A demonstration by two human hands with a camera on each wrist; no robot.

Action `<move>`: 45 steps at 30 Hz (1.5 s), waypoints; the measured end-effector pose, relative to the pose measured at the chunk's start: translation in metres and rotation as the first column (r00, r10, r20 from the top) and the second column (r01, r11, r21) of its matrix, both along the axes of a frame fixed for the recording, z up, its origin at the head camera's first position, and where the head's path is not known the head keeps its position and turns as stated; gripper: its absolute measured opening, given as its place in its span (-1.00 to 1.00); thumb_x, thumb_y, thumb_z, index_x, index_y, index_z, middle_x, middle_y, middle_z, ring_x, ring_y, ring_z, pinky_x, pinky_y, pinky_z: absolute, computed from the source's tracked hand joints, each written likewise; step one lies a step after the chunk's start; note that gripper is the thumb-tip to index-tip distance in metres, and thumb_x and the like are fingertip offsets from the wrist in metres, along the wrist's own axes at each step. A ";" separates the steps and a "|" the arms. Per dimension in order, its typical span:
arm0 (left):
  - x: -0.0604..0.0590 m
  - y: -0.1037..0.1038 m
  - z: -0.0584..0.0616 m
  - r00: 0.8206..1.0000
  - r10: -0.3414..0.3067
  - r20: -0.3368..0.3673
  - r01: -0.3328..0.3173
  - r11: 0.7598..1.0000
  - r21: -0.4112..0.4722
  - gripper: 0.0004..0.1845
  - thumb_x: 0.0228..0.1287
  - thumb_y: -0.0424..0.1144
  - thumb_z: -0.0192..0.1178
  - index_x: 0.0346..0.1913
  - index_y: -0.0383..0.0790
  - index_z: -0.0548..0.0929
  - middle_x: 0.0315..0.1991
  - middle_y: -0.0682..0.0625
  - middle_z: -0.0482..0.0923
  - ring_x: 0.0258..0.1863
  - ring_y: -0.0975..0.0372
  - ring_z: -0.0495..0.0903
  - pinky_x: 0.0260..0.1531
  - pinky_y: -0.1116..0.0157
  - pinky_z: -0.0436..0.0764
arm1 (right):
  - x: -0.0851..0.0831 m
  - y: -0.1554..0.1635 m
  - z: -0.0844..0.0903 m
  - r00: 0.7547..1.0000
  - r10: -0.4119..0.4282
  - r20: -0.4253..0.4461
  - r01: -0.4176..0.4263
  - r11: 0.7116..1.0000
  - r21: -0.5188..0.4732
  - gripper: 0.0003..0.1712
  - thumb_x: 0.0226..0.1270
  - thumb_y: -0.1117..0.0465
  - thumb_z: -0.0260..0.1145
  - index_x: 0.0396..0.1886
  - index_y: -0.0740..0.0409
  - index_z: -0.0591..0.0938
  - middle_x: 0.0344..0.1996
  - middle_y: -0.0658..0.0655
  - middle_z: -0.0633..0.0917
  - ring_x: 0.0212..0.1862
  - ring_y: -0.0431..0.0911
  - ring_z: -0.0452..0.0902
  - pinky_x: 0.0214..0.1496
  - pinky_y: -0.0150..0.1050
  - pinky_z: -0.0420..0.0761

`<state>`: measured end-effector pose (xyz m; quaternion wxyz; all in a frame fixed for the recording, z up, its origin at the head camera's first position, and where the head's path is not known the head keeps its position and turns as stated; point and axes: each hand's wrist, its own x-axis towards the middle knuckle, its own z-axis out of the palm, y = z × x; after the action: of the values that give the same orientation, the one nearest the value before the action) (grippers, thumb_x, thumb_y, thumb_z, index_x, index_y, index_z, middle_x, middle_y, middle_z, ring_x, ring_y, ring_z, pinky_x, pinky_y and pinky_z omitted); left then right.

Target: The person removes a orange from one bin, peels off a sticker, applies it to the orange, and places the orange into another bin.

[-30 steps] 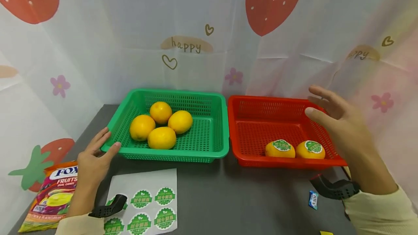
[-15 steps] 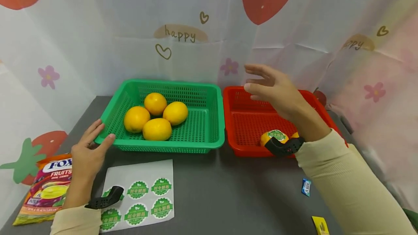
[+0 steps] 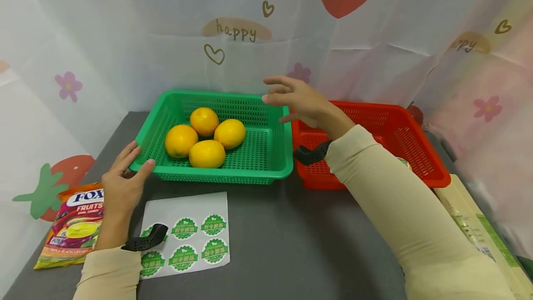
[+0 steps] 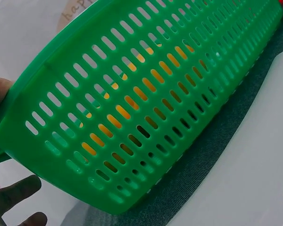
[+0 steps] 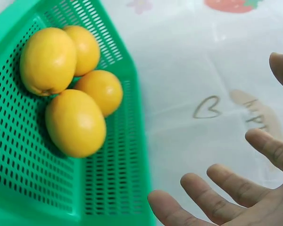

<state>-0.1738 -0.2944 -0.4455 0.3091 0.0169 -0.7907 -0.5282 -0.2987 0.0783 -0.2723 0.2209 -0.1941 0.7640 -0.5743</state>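
Observation:
A green plastic basket [image 3: 216, 176] holds several oranges [image 3: 207, 154]. At its front-left corner my left hand [image 3: 125, 177] rests with fingers spread, the thumb at the front rim and the fingers along the left side. The left wrist view shows the slotted wall [image 4: 132, 103] close up, with fingertips [image 4: 19, 193] at its end. My right hand [image 3: 301, 101] hovers over the green basket's right end, fingers loosely bent and apart, holding nothing. A red basket [image 3: 433, 170] stands to the right, partly behind my right forearm, which hides most of its oranges.
A sheet of round green stickers [image 3: 185, 237] lies in front of the green basket. To its left is a bag of fruit candy [image 3: 77, 226]. A long cream-and-green package [image 3: 487, 235] lies at the right edge. A printed curtain [image 3: 175, 59] hangs behind.
My right hand has moved left from above the red basket's right side to the green basket's right edge, still holding nothing. The left hand stays at its corner. The camera has shifted slightly.

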 end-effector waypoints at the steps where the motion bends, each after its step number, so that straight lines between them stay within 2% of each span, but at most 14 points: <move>1: -0.001 0.000 0.000 1.000 -0.002 -0.002 0.002 1.000 0.006 -0.52 0.23 -0.40 0.29 0.24 -0.31 0.54 0.29 -0.02 0.42 0.14 0.35 0.39 -0.28 0.52 0.37 | -0.004 -0.005 -0.003 1.000 -0.001 0.014 0.001 1.000 0.002 -0.28 0.29 0.03 0.36 0.42 -0.16 0.32 0.34 0.08 0.31 0.25 0.02 0.31 0.10 0.16 0.44; 6: 0.002 0.004 0.004 1.000 -0.007 0.010 0.006 1.000 0.027 -0.52 0.24 -0.41 0.28 0.23 -0.35 0.53 0.30 -0.07 0.40 0.23 0.30 0.36 -0.25 0.53 0.37 | -0.019 -0.026 -0.019 0.997 -0.022 0.068 0.019 0.999 0.048 -0.27 0.26 0.00 0.39 0.40 -0.22 0.33 0.33 0.07 0.33 0.25 0.05 0.32 0.08 0.13 0.47; 10: 0.011 0.012 0.018 1.000 -0.022 0.006 0.022 0.999 0.040 -0.53 0.25 -0.43 0.25 0.22 -0.45 0.50 0.30 -0.17 0.39 0.20 0.29 0.38 -0.25 0.52 0.38 | -0.028 -0.043 -0.032 0.994 -0.035 0.104 0.027 0.996 0.084 -0.25 0.24 -0.01 0.41 0.40 -0.21 0.33 0.31 0.05 0.35 0.27 0.09 0.30 0.07 0.12 0.47; 14: 0.016 0.017 0.027 0.999 -0.034 -0.006 0.035 0.998 0.045 -0.54 0.25 -0.43 0.24 0.22 -0.48 0.50 0.30 -0.22 0.37 0.15 0.33 0.40 -0.27 0.55 0.37 | -0.036 -0.059 -0.044 0.989 -0.026 0.145 0.011 0.994 0.107 -0.21 0.26 0.01 0.39 0.45 -0.17 0.27 0.37 0.07 0.28 0.33 0.15 0.23 0.09 0.17 0.45; 19: 0.019 0.017 0.028 0.999 -0.037 -0.020 0.038 0.998 0.040 -0.55 0.24 -0.47 0.24 0.20 -0.51 0.50 0.29 -0.26 0.37 0.08 0.35 0.42 -0.30 0.56 0.38 | -0.047 -0.078 -0.063 0.981 -0.024 0.191 -0.001 0.991 0.133 -0.17 0.27 0.02 0.38 0.48 -0.18 0.23 0.43 0.08 0.20 0.36 0.19 0.17 0.11 0.22 0.41; 26: 0.019 0.016 0.028 0.998 -0.048 -0.030 0.049 0.998 0.035 -0.55 0.23 -0.52 0.22 0.20 -0.54 0.49 0.29 -0.26 0.36 0.00 0.30 0.47 -0.32 0.54 0.40 | -0.058 -0.093 -0.086 0.983 -0.035 0.181 -0.006 0.975 0.223 -0.24 0.29 0.05 0.37 0.45 -0.24 0.29 0.46 0.04 0.14 0.40 0.19 0.09 0.14 0.29 0.34; 30: 0.019 0.018 0.028 0.998 -0.051 -0.025 0.052 0.998 0.047 -0.55 0.23 -0.53 0.21 0.20 -0.53 0.49 0.30 -0.26 0.36 0.07 0.33 0.45 -0.31 0.53 0.39 | -0.062 -0.095 -0.100 0.982 -0.011 0.190 -0.038 0.967 0.253 -0.23 0.31 0.16 0.34 0.46 -0.25 0.27 0.48 0.08 0.06 0.43 0.14 0.01 0.16 0.34 0.27; 33: 0.019 0.019 0.028 0.998 -0.057 -0.025 0.058 0.997 0.042 -0.55 0.22 -0.54 0.21 0.20 -0.54 0.49 0.30 -0.27 0.36 0.08 0.34 0.44 -0.32 0.52 0.39 | -0.063 -0.095 -0.108 0.977 0.014 0.212 -0.076 0.954 0.290 -0.19 0.31 0.26 0.32 0.48 -0.25 0.24 0.48 0.12 0.05 0.42 0.14 0.03 0.13 0.33 0.32; 36: 0.018 0.019 0.025 0.997 -0.067 -0.039 0.069 0.996 0.053 -0.55 0.23 -0.52 0.21 0.20 -0.54 0.49 0.30 -0.27 0.35 0.09 0.32 0.43 -0.32 0.53 0.38 | -0.062 -0.098 -0.111 0.982 0.044 0.185 -0.110 0.926 0.361 -0.13 0.27 0.29 0.35 0.49 -0.29 0.22 0.46 0.11 0.09 0.36 0.14 0.15 0.08 0.25 0.42; 40: 0.018 0.018 0.025 0.996 -0.062 -0.056 0.065 0.996 0.060 -0.56 0.24 -0.52 0.21 0.19 -0.55 0.49 0.30 -0.27 0.35 0.13 0.34 0.41 -0.32 0.53 0.38 | -0.061 -0.105 -0.115 0.990 0.098 0.103 -0.133 0.888 0.440 -0.02 0.21 0.26 0.42 0.51 -0.34 0.14 0.41 0.11 0.17 0.22 0.11 0.30 0.01 0.14 0.49; 45: 0.019 0.018 0.028 0.997 -0.057 -0.053 0.060 0.997 0.058 -0.56 0.23 -0.53 0.21 0.19 -0.55 0.49 0.30 -0.29 0.35 0.10 0.37 0.43 -0.32 0.53 0.38 | -0.061 -0.112 -0.120 0.989 0.148 0.012 -0.136 0.872 0.471 0.05 0.12 0.28 0.49 0.51 -0.16 0.10 0.23 0.19 0.32 0.02 0.09 0.41 -0.07 0.03 0.54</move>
<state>-0.1545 -0.2768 -0.4176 0.3133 -0.0107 -0.7666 -0.5604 -0.3593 -0.0342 -0.3926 0.2934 -0.1971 0.8668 -0.3517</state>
